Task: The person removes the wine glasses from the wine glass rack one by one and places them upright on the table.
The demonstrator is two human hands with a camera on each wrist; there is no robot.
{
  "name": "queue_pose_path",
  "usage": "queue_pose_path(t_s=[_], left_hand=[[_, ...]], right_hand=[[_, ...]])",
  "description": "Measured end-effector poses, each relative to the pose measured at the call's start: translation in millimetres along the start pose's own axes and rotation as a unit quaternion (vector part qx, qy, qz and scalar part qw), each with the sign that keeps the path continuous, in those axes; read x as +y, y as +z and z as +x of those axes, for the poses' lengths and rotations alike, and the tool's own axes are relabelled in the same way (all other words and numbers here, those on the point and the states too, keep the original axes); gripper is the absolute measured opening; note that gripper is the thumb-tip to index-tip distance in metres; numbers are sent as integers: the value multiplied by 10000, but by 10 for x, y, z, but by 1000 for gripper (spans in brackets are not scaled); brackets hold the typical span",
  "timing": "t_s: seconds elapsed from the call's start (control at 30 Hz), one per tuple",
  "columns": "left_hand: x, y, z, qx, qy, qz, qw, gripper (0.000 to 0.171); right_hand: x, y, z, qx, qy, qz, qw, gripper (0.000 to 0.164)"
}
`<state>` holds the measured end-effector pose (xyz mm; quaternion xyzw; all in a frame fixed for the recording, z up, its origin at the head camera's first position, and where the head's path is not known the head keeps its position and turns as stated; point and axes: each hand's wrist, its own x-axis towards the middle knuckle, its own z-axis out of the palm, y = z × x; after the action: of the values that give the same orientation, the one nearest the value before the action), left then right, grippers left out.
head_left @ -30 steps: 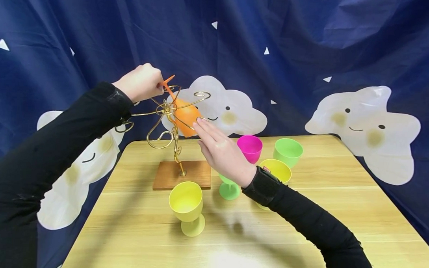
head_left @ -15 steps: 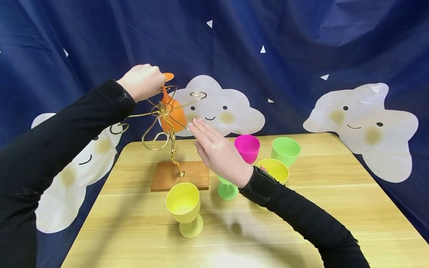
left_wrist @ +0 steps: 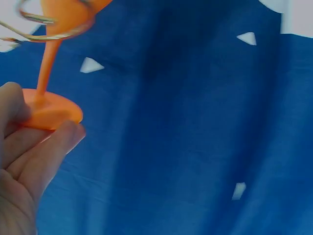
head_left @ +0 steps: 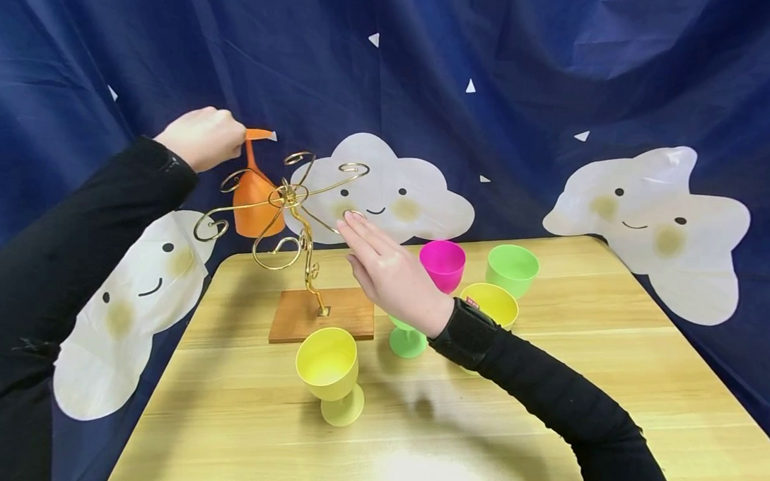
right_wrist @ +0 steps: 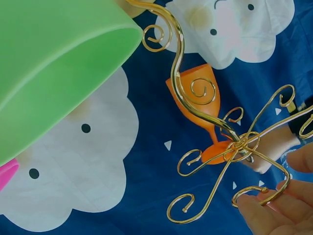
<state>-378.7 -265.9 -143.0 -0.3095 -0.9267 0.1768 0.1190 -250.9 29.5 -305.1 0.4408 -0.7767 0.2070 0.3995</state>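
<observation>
Upside down in the air, an orange goblet [head_left: 251,204] is held by its foot in my left hand [head_left: 204,136]. The left wrist view shows the fingertips [left_wrist: 68,134] and thumb gripping the round foot, with the bowl upward in that picture behind a wire curl. The goblet overlaps the left arms of a gold wire rack [head_left: 289,195], whose curled arms spread from a central post on a wooden base [head_left: 293,322]. My right hand [head_left: 396,280] reaches in from the right, fingers straight, fingertips touching one curled hook [right_wrist: 249,196] of the rack, thumb apart.
A yellow goblet [head_left: 329,369] stands upright before the base. Behind my right hand stand a magenta cup [head_left: 443,264], a green cup [head_left: 513,268], another yellow goblet [head_left: 494,304] and a partly hidden green goblet [head_left: 408,342]. A dark blue curtain [head_left: 525,54] hangs behind the table.
My left hand has carried the orange goblet leftward, from the right side of the rack's centre past it to the left side. The right hand stays at the hook.
</observation>
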Motion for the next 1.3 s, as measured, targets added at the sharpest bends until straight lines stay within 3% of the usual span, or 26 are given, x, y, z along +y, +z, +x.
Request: queue_pose_path(t_s=[0.17, 0.27, 0.4, 0.5, 0.6, 0.67, 0.77, 0.9, 1.07, 1.2, 1.3], left_hand=[[-271, 193, -355, 298, -512, -113, 9982, 10], [-358, 334, -592, 421, -699, -177, 9965, 13], [-332, 490, -875, 282, -867, -154, 9957, 14], [-204, 556, -1052, 183, -927, -24, 9955, 14], [18, 564, -1162, 201, -741, 98, 9970, 14], [216, 557, -1227, 427, -507, 191, 9976, 17], [565, 527, -1350, 1099, -149, 396, 9930, 19], [1035, 380, -1528, 2116, 89, 735, 9745, 16], [1553, 125, -1673, 2830, 192, 900, 9547, 17], [1937, 6, -1715, 3388, 144, 1004, 9354, 27], [2201, -11, -1734, 3534, 236, 984, 9300, 33]], right_hand=[[-13, 38, 24, -53, -42, 43, 10000, 47], [-14, 53, 30, -56, -70, 72, 9999, 48], [5, 65, 26, -2, -82, 131, 9999, 48], [38, 66, 21, 2, -16, 191, 9998, 50], [72, 22, -5, 36, 180, 227, 9996, 52], [69, -38, -44, 216, 293, 291, 9989, 52], [-14, -162, -141, 641, 248, 524, 9963, 48], [-287, -282, -283, 999, -222, 873, 9909, 36], [-664, -227, -457, 666, -662, 1343, 9865, 39], [-826, -82, -631, 129, -537, 1754, 9829, 55], [-892, 48, -800, -236, -394, 1933, 9801, 69]])
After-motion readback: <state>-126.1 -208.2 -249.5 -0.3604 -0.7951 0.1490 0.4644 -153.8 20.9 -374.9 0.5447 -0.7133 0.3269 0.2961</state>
